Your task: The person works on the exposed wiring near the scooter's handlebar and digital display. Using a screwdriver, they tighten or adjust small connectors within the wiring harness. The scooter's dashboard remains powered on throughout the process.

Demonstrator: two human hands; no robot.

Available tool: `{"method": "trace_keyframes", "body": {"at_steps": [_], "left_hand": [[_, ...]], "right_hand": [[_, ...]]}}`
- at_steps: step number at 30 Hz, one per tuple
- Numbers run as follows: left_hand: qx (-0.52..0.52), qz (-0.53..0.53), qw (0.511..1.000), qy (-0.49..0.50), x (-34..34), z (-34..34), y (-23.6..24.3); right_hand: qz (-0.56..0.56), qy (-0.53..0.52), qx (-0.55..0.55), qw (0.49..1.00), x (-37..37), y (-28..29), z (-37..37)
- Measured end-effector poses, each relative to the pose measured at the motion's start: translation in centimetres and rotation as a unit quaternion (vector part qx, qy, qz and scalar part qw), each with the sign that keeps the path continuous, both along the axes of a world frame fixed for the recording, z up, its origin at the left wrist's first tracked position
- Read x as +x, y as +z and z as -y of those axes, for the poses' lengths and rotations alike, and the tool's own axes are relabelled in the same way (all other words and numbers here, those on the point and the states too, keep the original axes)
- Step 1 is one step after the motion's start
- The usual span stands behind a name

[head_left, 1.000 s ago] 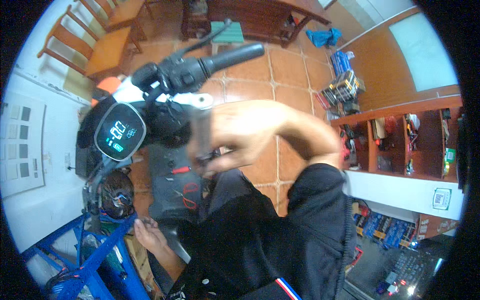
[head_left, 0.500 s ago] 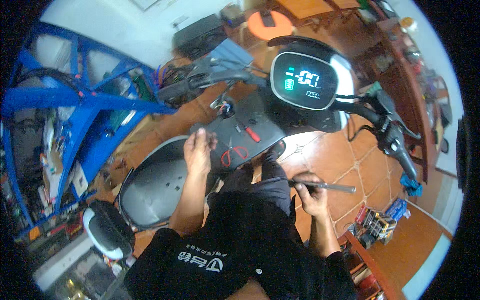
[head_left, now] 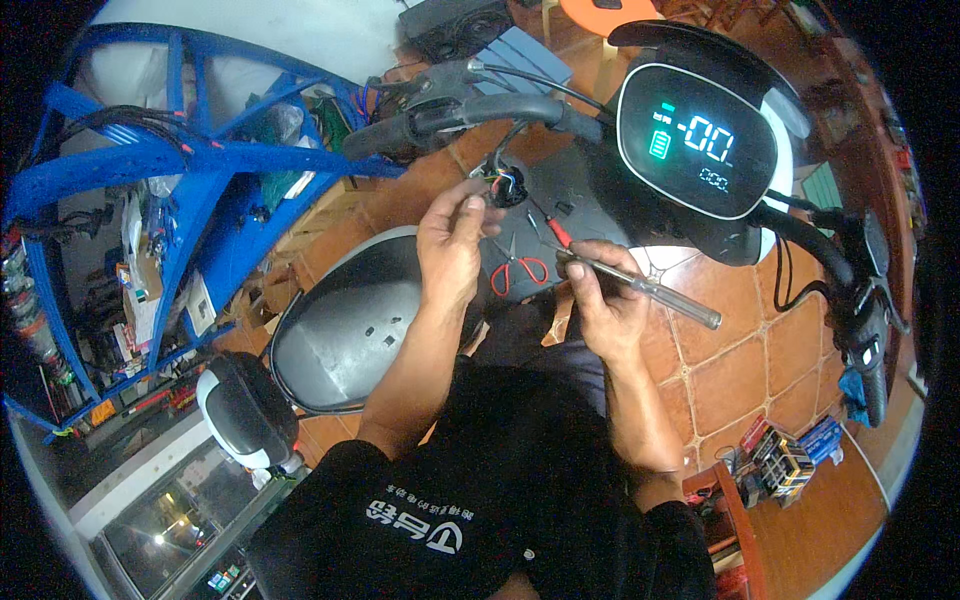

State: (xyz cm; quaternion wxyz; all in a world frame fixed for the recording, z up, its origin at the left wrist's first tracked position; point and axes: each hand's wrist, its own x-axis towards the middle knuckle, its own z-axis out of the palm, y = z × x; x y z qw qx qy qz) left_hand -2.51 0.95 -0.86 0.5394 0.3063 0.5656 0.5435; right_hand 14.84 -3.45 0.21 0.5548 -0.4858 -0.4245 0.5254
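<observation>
My left hand [head_left: 450, 240] grips a small black housing [head_left: 510, 188] with thin coloured wires, hanging on a cable below the scooter's left handlebar [head_left: 520, 110]. My right hand [head_left: 610, 315] holds a long, slim metallic tool [head_left: 680, 300] slanting toward the housing. Beyond both hands, a red-handled screwdriver [head_left: 558, 232] and red-handled scissors [head_left: 525, 275] lie on the dark scooter deck [head_left: 590, 215]. The lit dashboard display [head_left: 700, 140] sits at the upper right.
A blue metal rack [head_left: 120, 175] with parts fills the left side. An open seat compartment [head_left: 345, 340] is left of my arms. The right handlebar [head_left: 865, 330], tiled floor [head_left: 730, 370] and stacked boxes [head_left: 785, 460] are to the right.
My view has swung toward the rack. My hands have come up toward each other; my left hand now grips the wired housing, and the tool in my right hand has moved beside it.
</observation>
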Motion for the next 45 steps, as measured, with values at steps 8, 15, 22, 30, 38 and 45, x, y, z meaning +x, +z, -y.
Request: {"method": "trace_keyframes", "body": {"at_steps": [8,15,22,30,38,45], "left_hand": [[-0.005,0.129,0.991,-0.022,-0.3,0.3,0.2],[0.004,0.181,0.982,-0.053,-0.1,0.5,0.8],[-0.018,0.283,0.958,-0.051,0.0,0.9,0.6],[-0.001,0.246,0.968,-0.040,0.7,1.5,0.9],[-0.003,0.258,0.966,-0.029,0.7,1.5,0.9],[0.016,0.246,0.969,-0.020,1.0,1.3,0.9]], "right_hand": [[-0.061,-0.034,-0.010,0.998,-1.9,-0.1,-2.0],[-0.025,-0.079,0.051,0.995,-3.8,-1.5,-2.6],[-0.035,-0.105,0.056,0.992,-4.8,-1.9,-2.0],[0.058,-0.108,0.171,0.978,-5.1,-1.5,-1.9],[0.087,-0.100,0.184,0.974,-5.0,-1.3,-2.3],[0.097,-0.098,0.170,0.976,-5.0,-1.1,-2.8]]}}
